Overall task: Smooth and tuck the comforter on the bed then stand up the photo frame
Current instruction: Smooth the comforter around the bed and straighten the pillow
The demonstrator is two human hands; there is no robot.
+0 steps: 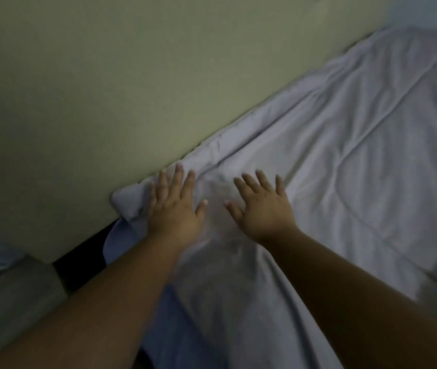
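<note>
Both palms flat, nothing gripped: left hand (pixel 176 209) & right hand (pixel 262 206) press comforter (pixel 345 155) near wall (pixel 105 89). Rec: sweep creases outward, then tuck bunched corner.

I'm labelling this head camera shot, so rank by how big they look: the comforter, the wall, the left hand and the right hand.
1. Comforter, about matched by the wall; I would not rank those two.
2. Left hand and right hand: both flat, fingers spread, look alike in size, so tied.
</note>
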